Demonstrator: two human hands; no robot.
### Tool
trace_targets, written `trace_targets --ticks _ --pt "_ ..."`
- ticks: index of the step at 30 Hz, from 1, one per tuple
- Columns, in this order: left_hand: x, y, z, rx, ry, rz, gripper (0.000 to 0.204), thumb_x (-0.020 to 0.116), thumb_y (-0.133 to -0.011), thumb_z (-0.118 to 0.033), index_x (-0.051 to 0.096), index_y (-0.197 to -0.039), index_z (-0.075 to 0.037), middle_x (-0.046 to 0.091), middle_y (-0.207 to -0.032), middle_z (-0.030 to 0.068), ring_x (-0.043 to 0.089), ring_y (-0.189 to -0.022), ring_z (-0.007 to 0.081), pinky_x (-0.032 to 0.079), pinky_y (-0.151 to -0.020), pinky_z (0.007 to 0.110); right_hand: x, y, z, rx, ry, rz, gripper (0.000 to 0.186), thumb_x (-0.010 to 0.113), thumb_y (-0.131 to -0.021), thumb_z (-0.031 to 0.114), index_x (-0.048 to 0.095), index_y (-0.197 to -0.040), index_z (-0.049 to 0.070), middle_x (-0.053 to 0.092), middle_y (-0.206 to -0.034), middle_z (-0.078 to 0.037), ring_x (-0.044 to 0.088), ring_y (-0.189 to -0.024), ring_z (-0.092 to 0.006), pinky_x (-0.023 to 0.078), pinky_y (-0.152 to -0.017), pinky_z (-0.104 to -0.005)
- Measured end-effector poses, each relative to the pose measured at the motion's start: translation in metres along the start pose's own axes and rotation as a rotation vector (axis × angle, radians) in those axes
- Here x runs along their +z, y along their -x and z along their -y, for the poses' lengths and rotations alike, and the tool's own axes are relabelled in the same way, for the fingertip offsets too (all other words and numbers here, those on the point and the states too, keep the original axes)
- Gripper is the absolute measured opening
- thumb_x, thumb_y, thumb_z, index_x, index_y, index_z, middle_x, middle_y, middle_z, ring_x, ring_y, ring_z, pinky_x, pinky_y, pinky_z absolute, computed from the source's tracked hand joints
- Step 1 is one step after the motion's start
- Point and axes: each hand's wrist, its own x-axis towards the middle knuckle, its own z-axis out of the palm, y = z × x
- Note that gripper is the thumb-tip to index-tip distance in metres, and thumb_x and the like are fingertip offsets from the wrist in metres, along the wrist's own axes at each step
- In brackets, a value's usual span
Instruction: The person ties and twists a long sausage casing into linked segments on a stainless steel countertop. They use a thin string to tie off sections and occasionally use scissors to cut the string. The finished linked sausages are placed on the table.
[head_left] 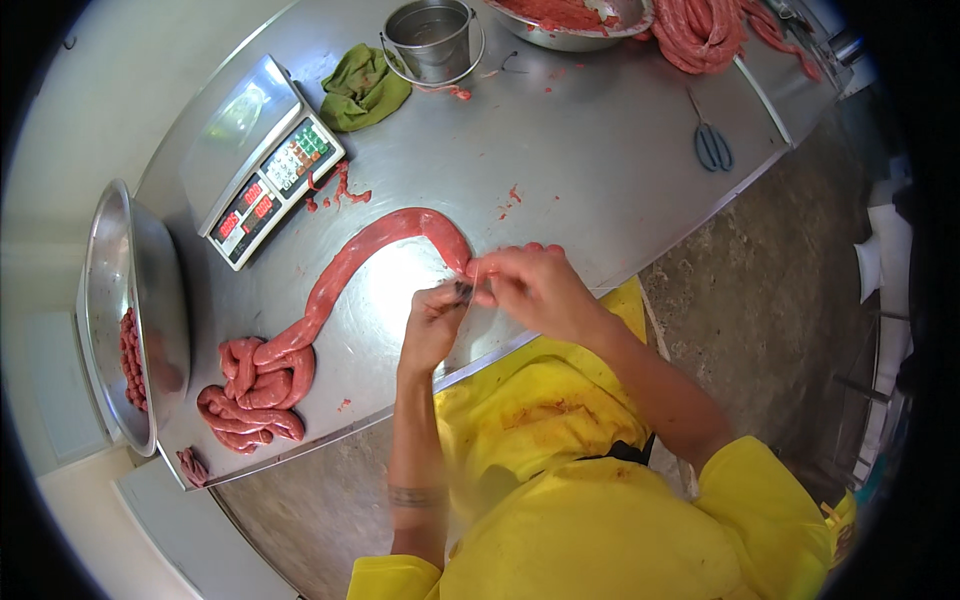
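A long raw sausage curves over the steel table, its right end tapering to a tip between my hands. My right hand is closed, with its fingers pinched at that tip. Just below and to the left, my left hand is closed too, and something small and dark shows at its fingertips. A thin pale string seems to run between the hands; its ends are hidden by my fingers. The sausage's other end lies in folded coils near the table's left front edge.
A scale, green cloth and metal bucket stand at the back. Scissors lie right, below piled sausage and a meat bowl. A large steel basin holding small links is left. Meat scraps dot the table.
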Motion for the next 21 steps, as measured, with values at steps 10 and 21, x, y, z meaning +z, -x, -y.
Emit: trace_targets --ticks 10,21 --pt "0.042 -0.015 0.04 0.01 -0.787 -0.625 0.02 0.074 -0.085 -0.01 0.075 -0.1 0.003 0.073 -0.081 0.0198 0.072 -0.07 0.0312 0.056 -0.069 0.037 0.045 0.002 -0.013 0.445 0.264 0.033 0.033 0.068 -0.094 0.031 0.068 -0.103 -0.001 0.072 -0.097 -0.02 0.07 -0.097 -0.0382 0.054 -0.081 -0.0472" --pt "-0.009 -0.025 0.036 -0.252 0.263 -0.299 0.023 0.049 -0.095 -0.007 0.068 -0.087 0.001 0.067 -0.077 0.0062 0.056 -0.06 0.0096 0.043 -0.051 0.023 -0.002 -0.01 -0.044 0.247 0.234 0.495 0.02 0.064 -0.093 0.022 0.069 -0.089 0.002 0.064 -0.073 -0.012 0.063 -0.075 -0.0254 0.048 -0.072 -0.0406"
